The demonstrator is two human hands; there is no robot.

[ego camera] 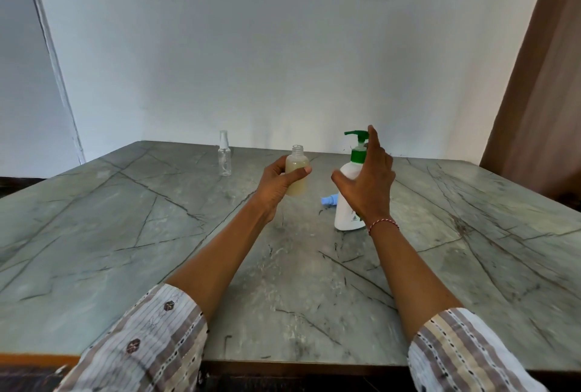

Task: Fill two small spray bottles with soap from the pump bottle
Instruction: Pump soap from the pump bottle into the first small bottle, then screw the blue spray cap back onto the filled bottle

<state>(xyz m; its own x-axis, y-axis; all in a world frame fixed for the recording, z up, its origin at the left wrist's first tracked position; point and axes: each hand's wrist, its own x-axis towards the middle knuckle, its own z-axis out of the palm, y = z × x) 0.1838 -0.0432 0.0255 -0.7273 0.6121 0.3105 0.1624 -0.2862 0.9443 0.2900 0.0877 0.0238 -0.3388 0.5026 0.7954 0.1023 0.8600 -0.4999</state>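
Note:
My left hand (279,185) grips a small uncapped bottle (297,171) filled with pale yellowish soap, held upright above the table. A white pump bottle (345,203) with a green pump head (356,135) stands on the table to its right. My right hand (367,177) hovers in front of the pump bottle with fingers spread, the index finger raised beside the pump head, and holds nothing. A second small clear spray bottle (224,154), capped, stands farther back to the left. A blue spray cap (328,200) lies on the table behind the pump bottle.
The grey marbled table (157,234) stretches wide on both sides. A white wall rises behind it, and a brown curtain (540,92) hangs at the right. The table's front edge runs near my sleeves.

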